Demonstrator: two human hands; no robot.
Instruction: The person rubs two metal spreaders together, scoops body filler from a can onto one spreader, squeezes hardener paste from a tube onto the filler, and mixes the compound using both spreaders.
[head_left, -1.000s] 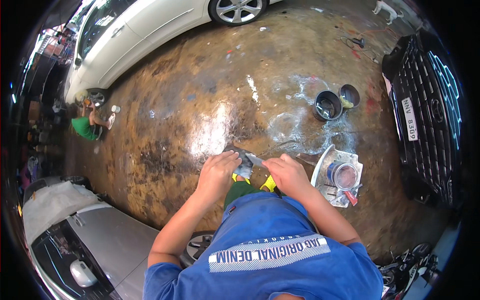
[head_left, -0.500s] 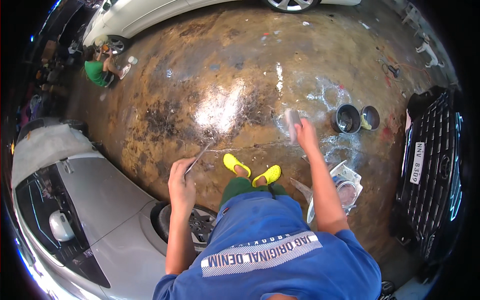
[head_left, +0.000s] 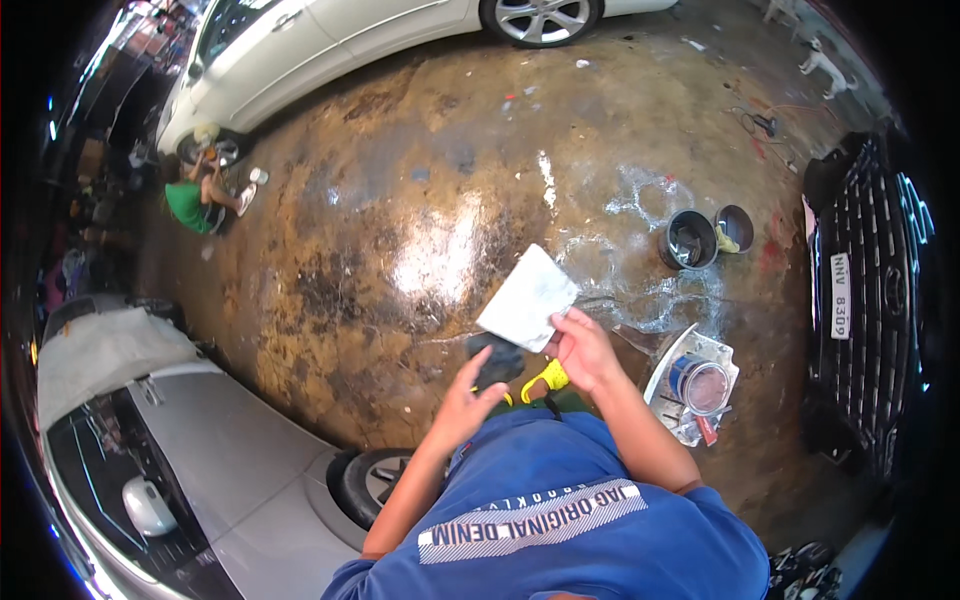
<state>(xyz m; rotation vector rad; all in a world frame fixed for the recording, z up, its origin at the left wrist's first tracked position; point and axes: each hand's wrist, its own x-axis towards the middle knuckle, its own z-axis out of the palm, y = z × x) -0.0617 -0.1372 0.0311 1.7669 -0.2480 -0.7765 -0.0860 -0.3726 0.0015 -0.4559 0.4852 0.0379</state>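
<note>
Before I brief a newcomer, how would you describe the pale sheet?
From the white car at the top of view, come down to the right hand. It holds a flat, squarish sheet; its pale face sets it apart from the dark piece in the left hand.

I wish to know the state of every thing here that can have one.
White square flat sheet: held in the right hand
Dark flat sheet: held in the left hand
Larger dark round bucket: upright, open
Smaller dark round bucket: open
White car's doors: shut
White dog: standing
</note>
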